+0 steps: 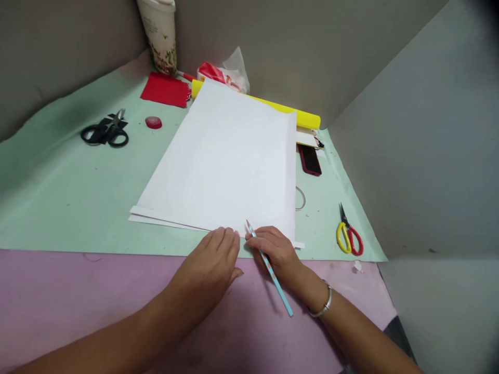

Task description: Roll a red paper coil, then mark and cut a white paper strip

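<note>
A large white sheet of paper (230, 161) lies on the green mat, with a second sheet's edge showing under it at the near left. My left hand (212, 262) rests at the sheet's near edge with its fingers curled together, touching the paper. My right hand (275, 254) sits just to its right, closed around a light blue pencil (273, 275) whose tip points up over the sheet's near edge. A silver bangle is on my right wrist.
Black scissors (105, 132) lie far left, yellow and red scissors (349, 236) at the right. Behind the sheet are a yellow roll (300, 117), red paper (166, 89), red tape roll (153, 122), a patterned cup (160, 34), a plastic bag (226, 72) and a dark phone (310, 159). Grey walls enclose the table.
</note>
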`<state>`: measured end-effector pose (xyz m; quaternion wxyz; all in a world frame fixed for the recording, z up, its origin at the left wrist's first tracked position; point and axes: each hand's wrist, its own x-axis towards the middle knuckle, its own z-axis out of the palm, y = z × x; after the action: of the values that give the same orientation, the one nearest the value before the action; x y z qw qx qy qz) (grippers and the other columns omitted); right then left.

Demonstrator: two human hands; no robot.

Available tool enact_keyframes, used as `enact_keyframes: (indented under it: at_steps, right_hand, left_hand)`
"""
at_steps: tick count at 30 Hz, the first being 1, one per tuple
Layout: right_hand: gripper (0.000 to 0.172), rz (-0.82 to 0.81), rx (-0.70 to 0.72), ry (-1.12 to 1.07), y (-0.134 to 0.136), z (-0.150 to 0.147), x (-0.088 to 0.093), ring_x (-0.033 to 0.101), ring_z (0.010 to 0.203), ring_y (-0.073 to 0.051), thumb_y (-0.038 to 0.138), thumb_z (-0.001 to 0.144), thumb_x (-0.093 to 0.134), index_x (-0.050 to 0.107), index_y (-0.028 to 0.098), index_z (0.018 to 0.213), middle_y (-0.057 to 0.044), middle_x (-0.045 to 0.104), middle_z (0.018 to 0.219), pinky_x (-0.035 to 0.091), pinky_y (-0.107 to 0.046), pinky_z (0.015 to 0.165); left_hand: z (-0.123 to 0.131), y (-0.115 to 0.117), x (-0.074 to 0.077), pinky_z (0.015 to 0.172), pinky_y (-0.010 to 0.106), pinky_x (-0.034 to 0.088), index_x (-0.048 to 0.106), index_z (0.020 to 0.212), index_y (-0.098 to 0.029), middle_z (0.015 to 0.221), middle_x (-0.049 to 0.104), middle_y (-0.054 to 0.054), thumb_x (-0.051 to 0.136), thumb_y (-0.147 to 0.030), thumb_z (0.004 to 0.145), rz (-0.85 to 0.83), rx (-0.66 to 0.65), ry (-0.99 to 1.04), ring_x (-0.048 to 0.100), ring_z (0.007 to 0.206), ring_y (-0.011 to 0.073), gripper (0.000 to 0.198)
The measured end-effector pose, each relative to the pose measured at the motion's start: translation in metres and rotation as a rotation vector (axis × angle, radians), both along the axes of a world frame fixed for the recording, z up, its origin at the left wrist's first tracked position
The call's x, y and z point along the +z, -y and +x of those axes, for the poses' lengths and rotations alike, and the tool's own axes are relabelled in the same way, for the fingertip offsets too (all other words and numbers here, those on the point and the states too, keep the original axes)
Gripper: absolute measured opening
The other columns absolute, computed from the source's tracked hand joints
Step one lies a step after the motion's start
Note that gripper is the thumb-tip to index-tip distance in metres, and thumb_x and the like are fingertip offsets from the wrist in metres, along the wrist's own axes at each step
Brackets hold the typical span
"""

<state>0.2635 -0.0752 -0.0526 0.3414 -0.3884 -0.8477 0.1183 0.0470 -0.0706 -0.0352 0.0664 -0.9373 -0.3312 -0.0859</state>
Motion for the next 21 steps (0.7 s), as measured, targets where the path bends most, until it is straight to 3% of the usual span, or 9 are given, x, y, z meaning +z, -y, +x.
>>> enact_keyframes:
  at_steps: [3,6,7,10,12,13,16,21]
  right_hand:
    - [0.026,-0.002,-0.004,0.003,0.006,-0.007,0.005,0.070,0.093,-0.021,0.008,0.098,0.054,0.063,0.024,0.116,-0.007,0.076,0.099,0.058,-0.042,0.088]
    - [0.024,0.045,-0.100,-0.058,0.003,0.001,0.026,0.071,0.090,-0.020,0.010,0.095,0.055,0.064,0.026,0.110,-0.004,0.076,0.098,0.059,-0.038,0.086]
    - [0.021,0.083,-0.207,-0.093,-0.004,0.011,0.037,0.071,0.091,-0.020,0.013,0.094,0.058,0.064,0.028,0.107,-0.001,0.076,0.097,0.058,-0.036,0.085]
    - [0.018,0.170,-0.577,-0.162,-0.046,0.063,0.067,0.066,0.102,-0.024,0.024,0.099,0.055,0.059,0.022,0.116,-0.009,0.069,0.111,0.052,-0.040,0.088]
    - [0.022,0.052,-0.921,0.032,-0.081,0.103,0.077,0.064,0.091,-0.023,0.036,0.100,0.052,0.058,0.020,0.113,-0.007,0.068,0.100,0.050,-0.035,0.080]
    - [0.024,-0.084,-1.003,0.224,-0.096,0.121,0.077,0.063,0.087,-0.023,0.037,0.101,0.048,0.058,0.018,0.112,-0.007,0.068,0.096,0.048,-0.034,0.077]
    - [0.015,-0.201,-0.993,0.382,-0.116,0.150,0.061,0.059,0.082,-0.025,0.023,0.092,0.055,0.065,0.016,0.101,-0.008,0.067,0.084,0.043,-0.034,0.073]
    - [0.026,-0.309,-0.908,0.542,-0.090,0.157,0.033,0.060,0.089,-0.027,0.007,0.082,0.054,0.071,0.020,0.098,-0.011,0.069,0.088,0.040,-0.032,0.069]
  left_hand:
    - [0.000,-0.002,-0.003,0.095,0.047,0.049,0.059,0.138,-0.002,0.117,0.070,0.022,0.065,-0.041,0.094,-0.011,-0.017,0.029,0.064,0.107,0.0359,0.059]
    - [-0.001,-0.001,-0.008,0.099,0.047,0.045,0.062,0.136,-0.002,0.120,0.070,0.022,0.063,-0.041,0.096,0.027,-0.019,0.042,0.063,0.111,0.0360,0.055]
    - [-0.002,-0.001,-0.009,0.100,0.047,0.043,0.062,0.136,-0.003,0.120,0.070,0.022,0.061,-0.041,0.097,0.043,-0.017,0.035,0.062,0.111,0.0360,0.054]
    - [-0.002,0.001,-0.013,0.102,0.046,0.041,0.061,0.138,-0.004,0.119,0.071,0.021,0.056,-0.040,0.100,0.067,-0.004,0.022,0.062,0.112,0.0347,0.053]
    - [-0.002,0.001,-0.015,0.103,0.046,0.039,0.061,0.139,-0.006,0.120,0.072,0.020,0.056,-0.041,0.100,0.069,0.010,0.034,0.061,0.114,0.0342,0.053]
    - [-0.002,0.001,-0.016,0.103,0.046,0.038,0.062,0.138,-0.006,0.121,0.072,0.019,0.057,-0.042,0.100,0.069,0.015,0.042,0.061,0.115,0.0342,0.053]
    - [-0.001,0.000,-0.021,0.105,0.045,0.036,0.065,0.136,-0.009,0.120,0.073,0.017,0.062,-0.044,0.097,0.061,0.040,0.082,0.061,0.114,0.0328,0.053]
    - [0.000,0.002,-0.029,0.108,0.044,0.034,0.069,0.132,-0.014,0.121,0.075,0.014,0.070,-0.050,0.090,0.053,0.083,0.130,0.061,0.115,0.0314,0.056]
